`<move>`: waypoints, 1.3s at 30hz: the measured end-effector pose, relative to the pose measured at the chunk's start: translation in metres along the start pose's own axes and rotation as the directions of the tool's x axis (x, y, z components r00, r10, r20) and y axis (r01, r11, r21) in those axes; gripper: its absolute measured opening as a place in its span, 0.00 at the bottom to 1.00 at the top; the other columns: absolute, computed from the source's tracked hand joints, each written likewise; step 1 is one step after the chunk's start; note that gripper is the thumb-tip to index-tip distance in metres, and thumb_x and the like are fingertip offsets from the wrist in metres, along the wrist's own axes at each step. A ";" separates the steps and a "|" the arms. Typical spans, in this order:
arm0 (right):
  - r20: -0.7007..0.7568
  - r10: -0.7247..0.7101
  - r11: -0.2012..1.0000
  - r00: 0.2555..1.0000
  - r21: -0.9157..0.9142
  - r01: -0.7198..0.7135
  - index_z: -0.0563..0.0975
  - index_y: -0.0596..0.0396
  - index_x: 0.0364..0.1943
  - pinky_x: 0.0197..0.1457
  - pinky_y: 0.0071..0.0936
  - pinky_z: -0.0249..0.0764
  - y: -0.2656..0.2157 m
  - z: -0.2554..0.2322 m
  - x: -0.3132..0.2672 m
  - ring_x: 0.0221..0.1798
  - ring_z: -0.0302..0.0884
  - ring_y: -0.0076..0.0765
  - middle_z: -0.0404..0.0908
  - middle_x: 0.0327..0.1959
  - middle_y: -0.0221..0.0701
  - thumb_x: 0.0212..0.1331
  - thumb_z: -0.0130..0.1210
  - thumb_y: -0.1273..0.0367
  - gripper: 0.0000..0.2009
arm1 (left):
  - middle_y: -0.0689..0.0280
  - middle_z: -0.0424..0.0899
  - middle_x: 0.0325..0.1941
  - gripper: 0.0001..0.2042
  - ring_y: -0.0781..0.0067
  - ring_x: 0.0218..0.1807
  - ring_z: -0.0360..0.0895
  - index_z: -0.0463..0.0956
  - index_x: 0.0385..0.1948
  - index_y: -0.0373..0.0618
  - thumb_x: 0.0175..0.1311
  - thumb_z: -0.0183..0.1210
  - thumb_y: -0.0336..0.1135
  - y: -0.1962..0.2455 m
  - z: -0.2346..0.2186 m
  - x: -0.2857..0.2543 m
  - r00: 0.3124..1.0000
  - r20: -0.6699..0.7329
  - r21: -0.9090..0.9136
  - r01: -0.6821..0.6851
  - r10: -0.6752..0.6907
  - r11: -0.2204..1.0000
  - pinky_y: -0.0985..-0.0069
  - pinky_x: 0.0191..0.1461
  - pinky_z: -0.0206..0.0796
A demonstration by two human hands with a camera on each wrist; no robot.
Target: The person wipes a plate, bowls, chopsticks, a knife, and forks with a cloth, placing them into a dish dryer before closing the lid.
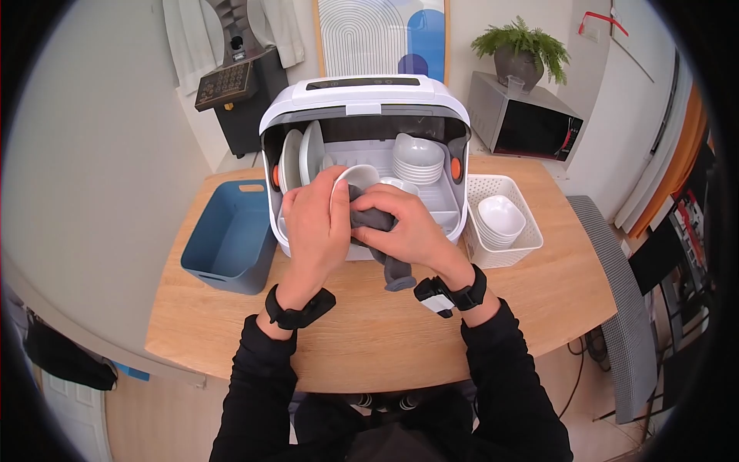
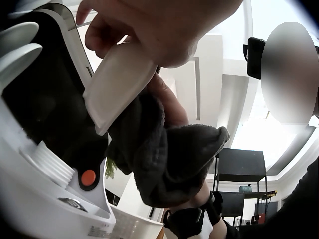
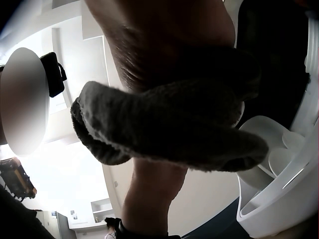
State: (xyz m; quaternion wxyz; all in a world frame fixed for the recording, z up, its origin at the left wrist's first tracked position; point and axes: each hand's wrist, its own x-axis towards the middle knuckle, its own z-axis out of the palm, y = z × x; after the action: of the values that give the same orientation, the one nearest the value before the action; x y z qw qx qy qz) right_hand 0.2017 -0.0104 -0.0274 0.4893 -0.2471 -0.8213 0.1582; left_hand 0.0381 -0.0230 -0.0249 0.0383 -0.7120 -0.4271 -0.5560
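My left hand [image 1: 317, 223] grips a small white bowl [image 1: 360, 175], tilted on its side in the left wrist view. In my right hand [image 1: 408, 223] is a dark grey cloth [image 1: 396, 271], bunched between thumb and fingers and pressed up to the bowl. One end of the cloth hangs below the hand. Both hands are in front of the open white dish cabinet [image 1: 363, 96]. Inside it, white plates [image 1: 312, 150] stand upright at the left and a stack of white bowls [image 1: 419, 162] sits at the right. The cloth [image 3: 164, 124] hides most of the right fingers in the right wrist view.
A blue basin [image 1: 231, 231] stands left of the cabinet on the wooden table [image 1: 346, 331]. To the right, a white basket [image 1: 493, 258] holds stacked white bowls [image 1: 502, 215]. Behind it are a microwave [image 1: 531, 127] and a potted fern [image 1: 519, 58].
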 end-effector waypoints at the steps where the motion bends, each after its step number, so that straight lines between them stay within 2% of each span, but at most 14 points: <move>1: 0.048 0.034 0.996 0.998 -0.087 -0.029 0.80 0.53 0.38 0.42 0.34 0.76 -0.002 -0.002 -0.001 0.42 0.80 0.45 0.79 0.38 0.34 0.47 0.66 0.72 0.12 | 0.61 0.84 0.33 0.13 0.60 0.38 0.78 0.76 0.48 0.43 0.73 0.45 0.37 0.000 -0.001 0.000 1.000 0.015 0.045 -0.004 0.003 0.999 0.65 0.55 0.56; 2: 0.093 0.070 0.983 0.993 -0.174 -0.053 0.80 0.52 0.38 0.41 0.33 0.76 -0.002 -0.003 -0.002 0.41 0.80 0.44 0.79 0.37 0.33 0.47 0.66 0.72 0.12 | 0.61 0.84 0.32 0.13 0.60 0.38 0.78 0.76 0.47 0.43 0.73 0.46 0.37 0.001 -0.001 -0.001 0.999 0.034 0.076 0.004 -0.006 0.997 0.65 0.55 0.56; 5: -0.034 0.056 0.877 0.998 -0.476 -0.066 0.80 0.48 0.36 0.37 0.33 0.76 0.004 0.000 -0.003 0.38 0.80 0.40 0.77 0.36 0.29 0.44 0.66 0.72 0.12 | 0.62 0.84 0.31 0.12 0.60 0.37 0.78 0.76 0.47 0.44 0.72 0.46 0.37 0.006 0.002 -0.001 0.995 0.092 0.142 0.021 -0.035 0.990 0.64 0.54 0.56; 8: -0.182 -0.226 0.776 0.957 -0.627 0.065 0.79 0.46 0.36 0.33 0.33 0.75 0.007 0.004 -0.001 0.34 0.79 0.38 0.76 0.36 0.28 0.42 0.66 0.72 0.13 | 0.62 0.84 0.31 0.12 0.59 0.37 0.78 0.76 0.47 0.44 0.72 0.47 0.37 0.010 0.005 -0.004 0.988 0.140 0.118 0.055 -0.072 0.991 0.62 0.54 0.56; 11: -0.207 -0.281 0.823 0.937 -0.554 0.125 0.79 0.46 0.37 0.32 0.33 0.75 0.005 0.004 0.001 0.33 0.79 0.38 0.77 0.37 0.27 0.41 0.67 0.71 0.15 | 0.61 0.84 0.31 0.11 0.58 0.37 0.79 0.76 0.47 0.44 0.72 0.47 0.37 0.008 0.003 -0.005 0.985 0.151 0.064 0.079 -0.088 0.995 0.61 0.54 0.56; 17: -0.210 -0.134 0.924 0.969 -0.379 0.046 0.79 0.47 0.37 0.33 0.35 0.75 0.003 0.010 -0.003 0.33 0.80 0.43 0.78 0.37 0.28 0.42 0.68 0.69 0.15 | 0.60 0.84 0.32 0.11 0.58 0.39 0.79 0.76 0.47 0.43 0.71 0.48 0.37 0.007 0.007 -0.007 0.997 0.077 0.100 0.014 -0.022 0.995 0.59 0.57 0.56; 20: -0.013 -0.100 0.963 0.995 -0.252 0.094 0.79 0.48 0.38 0.33 0.37 0.76 0.006 0.006 -0.005 0.34 0.80 0.45 0.79 0.36 0.30 0.43 0.68 0.66 0.15 | 0.59 0.84 0.33 0.11 0.57 0.39 0.79 0.76 0.46 0.43 0.71 0.49 0.37 0.007 0.005 -0.005 0.999 0.032 0.160 -0.039 0.034 0.986 0.59 0.56 0.57; 22: 0.084 -0.010 0.956 0.996 -0.290 0.034 0.79 0.48 0.38 0.35 0.38 0.77 0.004 0.002 -0.004 0.35 0.80 0.46 0.79 0.35 0.31 0.44 0.67 0.65 0.15 | 0.60 0.84 0.31 0.11 0.57 0.38 0.79 0.76 0.45 0.43 0.71 0.49 0.37 0.006 0.003 -0.004 0.996 0.054 0.226 -0.078 0.068 0.971 0.59 0.55 0.58; 23: 0.130 0.037 0.950 0.991 -0.312 0.005 0.79 0.48 0.38 0.35 0.38 0.77 0.003 0.000 -0.005 0.35 0.81 0.47 0.80 0.34 0.32 0.44 0.66 0.64 0.14 | 0.60 0.84 0.30 0.11 0.57 0.36 0.79 0.77 0.45 0.43 0.71 0.49 0.37 0.005 0.003 -0.004 0.996 0.085 0.216 -0.050 0.032 0.975 0.59 0.54 0.59; 26: 0.119 0.127 0.907 0.985 -0.415 -0.067 0.80 0.46 0.38 0.37 0.38 0.77 0.008 -0.006 -0.007 0.36 0.81 0.46 0.80 0.34 0.32 0.45 0.66 0.64 0.14 | 0.60 0.84 0.27 0.11 0.55 0.33 0.80 0.77 0.44 0.43 0.71 0.49 0.37 -0.001 0.006 -0.005 0.991 0.132 0.211 0.005 -0.034 0.978 0.61 0.51 0.61; 28: 0.040 0.252 0.855 0.967 -0.477 -0.203 0.80 0.45 0.39 0.39 0.37 0.77 0.016 -0.009 -0.006 0.38 0.81 0.46 0.81 0.36 0.32 0.45 0.66 0.63 0.15 | 0.59 0.83 0.25 0.10 0.53 0.29 0.79 0.76 0.43 0.44 0.71 0.49 0.37 -0.006 0.012 -0.006 0.994 0.107 0.224 -0.003 -0.022 0.975 0.62 0.48 0.63; 31: -0.056 0.342 0.793 0.938 -0.518 -0.320 0.80 0.43 0.40 0.41 0.36 0.77 0.019 -0.014 -0.004 0.40 0.81 0.45 0.81 0.38 0.32 0.45 0.66 0.62 0.15 | 0.55 0.84 0.27 0.10 0.48 0.30 0.80 0.75 0.42 0.45 0.72 0.47 0.38 -0.008 0.015 -0.003 0.947 0.201 0.275 0.191 -0.251 0.942 0.58 0.43 0.67; 34: -0.122 0.351 0.772 0.928 -0.523 -0.361 0.80 0.43 0.40 0.41 0.37 0.77 0.023 -0.023 -0.003 0.40 0.82 0.46 0.82 0.39 0.32 0.46 0.65 0.62 0.15 | 0.50 0.83 0.28 0.11 0.41 0.34 0.80 0.73 0.42 0.43 0.73 0.45 0.39 -0.021 0.016 -0.002 0.919 0.174 0.247 0.306 -0.353 0.919 0.51 0.40 0.68; 39: -0.238 0.441 0.656 0.866 -0.572 -0.491 0.80 0.45 0.40 0.44 0.38 0.77 0.033 -0.053 -0.003 0.43 0.82 0.48 0.84 0.38 0.36 0.45 0.65 0.61 0.16 | 0.43 0.82 0.32 0.13 0.36 0.39 0.79 0.72 0.43 0.40 0.73 0.44 0.39 -0.058 0.024 0.010 0.939 0.186 0.127 0.269 -0.290 0.955 0.48 0.44 0.69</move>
State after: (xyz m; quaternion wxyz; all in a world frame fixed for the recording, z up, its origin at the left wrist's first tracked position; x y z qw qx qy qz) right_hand 0.2577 0.0166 -0.0215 0.3558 -0.6007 -0.7159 -0.0079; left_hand 0.0188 0.0316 -0.0500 -0.0494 -0.6942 -0.5527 -0.4584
